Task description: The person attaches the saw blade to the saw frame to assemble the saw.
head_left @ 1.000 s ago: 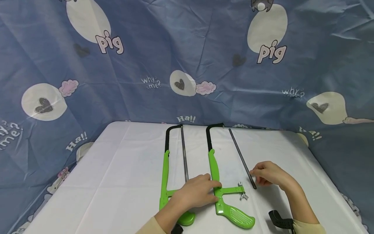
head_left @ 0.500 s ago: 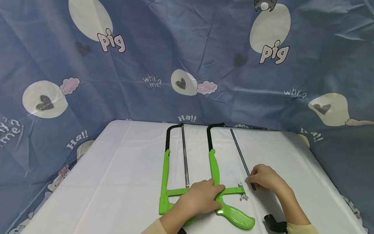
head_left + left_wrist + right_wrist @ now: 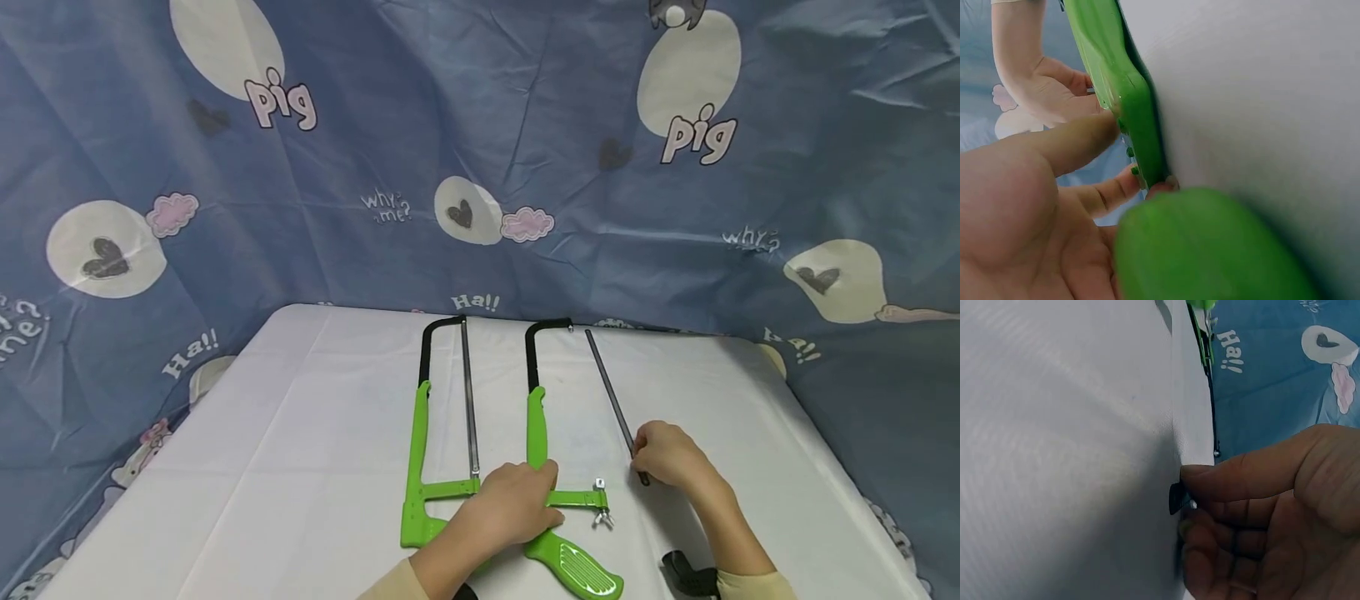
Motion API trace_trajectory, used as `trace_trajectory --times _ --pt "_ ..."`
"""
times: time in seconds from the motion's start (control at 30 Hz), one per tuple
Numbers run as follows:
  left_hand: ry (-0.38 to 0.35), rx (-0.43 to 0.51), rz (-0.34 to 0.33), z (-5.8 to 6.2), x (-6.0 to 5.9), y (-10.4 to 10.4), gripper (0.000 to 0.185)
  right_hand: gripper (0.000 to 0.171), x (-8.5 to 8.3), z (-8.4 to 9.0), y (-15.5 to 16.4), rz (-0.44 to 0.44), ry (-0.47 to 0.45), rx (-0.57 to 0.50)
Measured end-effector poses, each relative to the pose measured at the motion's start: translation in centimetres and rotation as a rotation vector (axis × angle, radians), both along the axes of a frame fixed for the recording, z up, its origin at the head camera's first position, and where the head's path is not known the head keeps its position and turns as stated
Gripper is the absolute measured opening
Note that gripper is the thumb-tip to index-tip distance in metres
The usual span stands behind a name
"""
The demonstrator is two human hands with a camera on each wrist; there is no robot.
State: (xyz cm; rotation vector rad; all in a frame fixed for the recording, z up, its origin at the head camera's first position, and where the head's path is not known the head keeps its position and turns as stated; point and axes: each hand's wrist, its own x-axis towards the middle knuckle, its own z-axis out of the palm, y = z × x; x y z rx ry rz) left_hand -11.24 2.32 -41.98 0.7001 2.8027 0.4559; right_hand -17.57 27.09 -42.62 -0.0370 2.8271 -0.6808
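Two hacksaws with green handles and black front arms lie side by side on the white table. My left hand [image 3: 513,504] grips the right hacksaw [image 3: 537,425] at its frame, just above the handle; the left wrist view shows thumb and fingers on either side of the green frame [image 3: 1138,119]. A wing nut [image 3: 602,518] hangs at the end of this saw's cross arm, with no blade fitted. My right hand [image 3: 667,454] pinches a loose dark saw blade [image 3: 609,387] near its near end. The blade's dark tip [image 3: 1177,499] pokes out between thumb and fingers in the right wrist view.
The left hacksaw [image 3: 417,442] has a blade [image 3: 469,400] fitted, and my left forearm covers its handle. White cloth covers the table [image 3: 315,433]. Behind the table hangs a blue printed curtain [image 3: 337,167].
My right hand has moved onto the loose blade and now pinches its near end. My left hand has drawn the right hacksaw slightly left and nearer.
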Motion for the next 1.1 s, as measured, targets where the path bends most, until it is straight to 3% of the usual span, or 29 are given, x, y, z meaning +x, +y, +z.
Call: trace_trajectory --times 0.2,0.57,0.8,1.1 --pt "-0.021 0.021 0.002 -0.1 -0.2 0.0 0.025 0.01 0.1 0.5 0.1 -0.041 -0.023 0.085" --pt "-0.058 0.052 0.002 -0.2 -0.6 -0.4 0.022 0.006 0.3 -0.1 -0.2 -0.049 -0.009 0.069" --pt "-0.112 0.071 0.001 -0.2 -0.7 -0.8 0.025 0.014 0.2 -0.3 -0.5 -0.046 0.004 0.042" --pt "-0.098 0.079 -0.005 0.1 -0.6 -0.9 0.025 0.004 0.8 0.6 -1.5 -0.085 -0.025 0.231"
